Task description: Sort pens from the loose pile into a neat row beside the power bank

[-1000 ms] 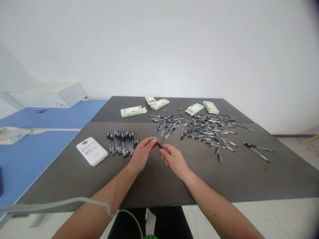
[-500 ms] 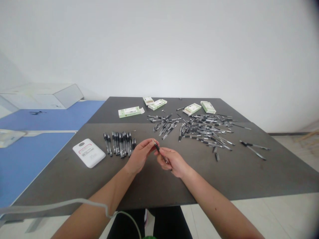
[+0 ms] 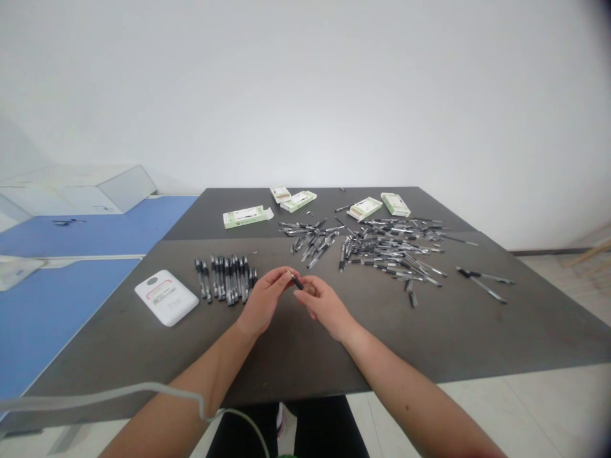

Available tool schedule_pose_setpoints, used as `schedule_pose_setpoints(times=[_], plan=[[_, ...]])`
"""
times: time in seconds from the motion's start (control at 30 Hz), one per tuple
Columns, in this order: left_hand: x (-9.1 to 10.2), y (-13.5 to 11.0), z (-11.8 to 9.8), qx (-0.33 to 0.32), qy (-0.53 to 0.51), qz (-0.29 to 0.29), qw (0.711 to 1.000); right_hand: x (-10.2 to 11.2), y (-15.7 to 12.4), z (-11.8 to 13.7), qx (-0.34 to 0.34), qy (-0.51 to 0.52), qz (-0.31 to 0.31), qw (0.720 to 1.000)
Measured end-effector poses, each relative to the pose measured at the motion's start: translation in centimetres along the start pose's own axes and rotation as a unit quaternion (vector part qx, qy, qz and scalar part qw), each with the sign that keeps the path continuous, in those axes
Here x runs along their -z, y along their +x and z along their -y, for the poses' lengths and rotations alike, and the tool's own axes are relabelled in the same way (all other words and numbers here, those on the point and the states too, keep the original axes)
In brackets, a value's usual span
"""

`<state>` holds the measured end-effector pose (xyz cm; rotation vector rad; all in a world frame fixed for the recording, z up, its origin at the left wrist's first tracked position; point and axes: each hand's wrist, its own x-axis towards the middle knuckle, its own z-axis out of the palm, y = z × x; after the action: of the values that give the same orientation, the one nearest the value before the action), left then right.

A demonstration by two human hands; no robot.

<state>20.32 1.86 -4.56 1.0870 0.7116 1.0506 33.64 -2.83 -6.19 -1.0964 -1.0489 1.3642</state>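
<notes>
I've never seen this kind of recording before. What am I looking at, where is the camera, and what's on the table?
There is no machine here. One camera worn on a person's head looks forward and down, so the person's arms come in from the bottom of the picture. The left hand and right hand meet over a dark grey table. The left hand's fingertips hold a short black pen piece, and the right hand sits close beside it. On the table lie a loose heap of pens, a neat row of pens, a white rectangular pack and green-and-white cartons.
</notes>
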Motion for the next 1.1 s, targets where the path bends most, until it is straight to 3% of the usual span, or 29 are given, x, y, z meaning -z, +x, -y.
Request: schedule_pose_setpoints(times=[0.03, 0.17, 0.27, 0.3, 0.33, 0.37, 0.4, 0.53, 0.7, 0.83, 0.93, 1.0, 1.07, 1.1], plan=[[-0.1, 0.0, 0.1, -0.005, 0.001, -0.003, 1.000, 0.0, 0.1, 0.0, 0.005, -0.003, -0.008, 1.000], [-0.6, 1.0, 0.3, 0.032, 0.001, 0.025, 0.999, 0.5, 0.1, 0.3, -0.025, 0.088, 0.062, 0.994], [0.0, 4.2, -0.2, 0.025, 0.132, 0.021, 0.991, 1.5, 0.5, 0.6, 0.004, 0.100, -0.032, 0.994], [0.5, 5.7, -0.4, 0.006, 0.230, -0.002, 0.973, 1.8, 0.7, 0.7, 0.020, 0.094, -0.076, 0.992], [1.1, 7.3, -0.6, -0.010, 0.361, -0.026, 0.932, 2.2, 0.9, 0.8, 0.032, 0.091, -0.110, 0.989], [1.6, 9.0, -0.8, -0.006, 0.500, -0.033, 0.865, 2.5, 1.0, 0.8, 0.040, 0.090, -0.133, 0.986], [2.1, 10.6, -0.8, 0.008, 0.547, -0.039, 0.836, 2.8, 1.2, 0.9, 0.045, 0.092, -0.145, 0.984], [2.9, 15.0, -0.1, 0.059, 0.631, -0.044, 0.772, 3.4, 1.5, 0.8, 0.052, 0.101, -0.157, 0.981], [2.2, 16.8, 1.0, 0.102, 0.670, -0.032, 0.735, 3.4, 1.5, 0.7, 0.046, 0.091, -0.152, 0.983], [2.2, 16.2, -0.1, 0.083, 0.662, -0.012, 0.745, 3.0, 1.4, 0.7, 0.044, 0.055, -0.157, 0.985], [2.1, 13.9, -1.6, 0.032, 0.638, 0.006, 0.769, 2.8, 1.4, 0.6, 0.047, 0.018, -0.151, 0.987], [1.7, 11.6, -2.3, 0.001, 0.577, 0.019, 0.816, 2.6, 1.4, 0.4, 0.057, -0.014, -0.139, 0.988], [1.2, 9.2, -2.4, -0.019, 0.376, 0.013, 0.926, 2.5, 1.3, 0.3, 0.069, -0.052, -0.125, 0.988], [1.0, 8.0, -2.3, -0.017, 0.275, 0.004, 0.961, 2.4, 1.2, 0.2, 0.075, -0.073, -0.118, 0.988]])
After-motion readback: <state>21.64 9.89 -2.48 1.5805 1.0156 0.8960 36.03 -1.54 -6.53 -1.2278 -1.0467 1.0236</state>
